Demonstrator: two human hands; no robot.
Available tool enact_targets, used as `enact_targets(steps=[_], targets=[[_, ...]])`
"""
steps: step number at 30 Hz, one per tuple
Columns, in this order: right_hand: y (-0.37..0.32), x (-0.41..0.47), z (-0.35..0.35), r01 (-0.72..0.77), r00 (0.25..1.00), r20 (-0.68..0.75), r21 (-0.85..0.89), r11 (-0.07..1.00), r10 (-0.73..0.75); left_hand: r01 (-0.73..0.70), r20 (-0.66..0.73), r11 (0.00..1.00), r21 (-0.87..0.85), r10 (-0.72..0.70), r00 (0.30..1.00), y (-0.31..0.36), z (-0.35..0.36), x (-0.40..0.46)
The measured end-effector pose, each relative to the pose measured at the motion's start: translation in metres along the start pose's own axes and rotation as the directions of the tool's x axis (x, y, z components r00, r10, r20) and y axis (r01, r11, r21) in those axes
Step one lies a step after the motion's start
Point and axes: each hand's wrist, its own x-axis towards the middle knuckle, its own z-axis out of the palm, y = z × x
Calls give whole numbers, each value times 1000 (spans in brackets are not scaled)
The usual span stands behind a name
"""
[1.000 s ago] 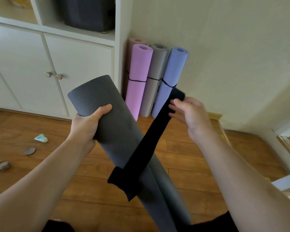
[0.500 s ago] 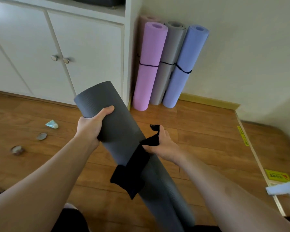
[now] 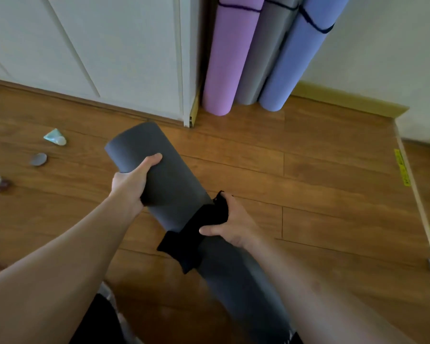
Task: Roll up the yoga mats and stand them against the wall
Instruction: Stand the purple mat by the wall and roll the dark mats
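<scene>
A rolled dark grey yoga mat (image 3: pixel 174 184) slants from upper left to lower right in front of me, above the floor. My left hand (image 3: pixel 132 182) grips it near its upper end. A wide black strap (image 3: pixel 196 229) wraps around its middle, with a loose end hanging at the lower left. My right hand (image 3: pixel 231 224) presses the strap's other end against the mat's right side. Against the wall stand three rolled, tied mats: pink (image 3: pixel 229 58), grey (image 3: pixel 263 58) and blue (image 3: pixel 293 63).
A white cabinet (image 3: pixel 109 45) stands on the left, right next to the pink mat. Small objects lie on the wooden floor at left: a pale wrapper (image 3: pixel 55 137) and two round pieces (image 3: pixel 38 159). A raised edge with yellow labels (image 3: pixel 405 175) runs along the right.
My right hand came down from the raised strap end to the mat and now holds the strap flat against it. The view tilted downward and closer to the floor.
</scene>
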Motion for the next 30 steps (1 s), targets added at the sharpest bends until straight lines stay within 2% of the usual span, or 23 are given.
enact_targets(steps=[5, 13, 16, 18, 19, 20, 21, 22, 23, 24, 25, 26, 27, 28, 29, 30], targets=[[5, 49, 17, 5, 1000, 23, -11, 1000, -4, 139, -84, 990, 12, -138, 987, -16, 3, 51], [8, 95, 41, -29, 993, 109, -126, 992, 43, 215, -167, 975, 58, -203, 965, -50, -11, 101], [7, 100, 41, -33, 992, 119, -149, 988, 52, 222, -154, 962, 156, -198, 968, -51, -13, 109], [7, 99, 41, -35, 992, 118, -156, 987, 54, 228, -188, 921, 317, -174, 967, -46, -9, 109], [7, 98, 40, -32, 992, 117, -159, 987, 51, 207, -240, 861, 465, -103, 965, -43, -6, 107], [7, 97, 40, -27, 992, 119, -159, 987, 47, 136, -271, 742, 657, 64, 960, -38, -3, 107], [7, 97, 39, -23, 992, 123, -155, 988, 42, 13, -202, 545, 838, 287, 936, -32, 0, 104], [7, 95, 38, -21, 991, 126, -150, 988, 40, -176, 6, 301, 937, 490, 872, -26, 3, 104], [6, 94, 38, -22, 991, 128, -148, 989, 41, -370, 282, 65, 927, 530, 800, -18, 7, 101], [6, 94, 38, -23, 991, 128, -149, 989, 42, -534, 510, -55, 843, 396, 764, -10, 12, 101], [6, 93, 38, -23, 991, 126, -150, 988, 42, -639, 644, -88, 764, 168, 746, -4, 18, 98], [6, 93, 38, -23, 991, 124, -148, 989, 42, -692, 691, -155, 705, -71, 720, -4, 23, 99], [6, 93, 37, -24, 992, 122, -139, 990, 41, -741, 703, -263, 618, -236, 671, -8, 29, 98], [7, 93, 36, -24, 992, 121, -128, 991, 40, -772, 709, -375, 513, -322, 628, -15, 33, 98], [8, 93, 34, -21, 993, 117, -119, 993, 35, -781, 723, -449, 434, -343, 599, -22, 35, 98], [8, 94, 33, -16, 994, 109, -113, 994, 28, -781, 739, -483, 396, -337, 584, -27, 35, 97]])
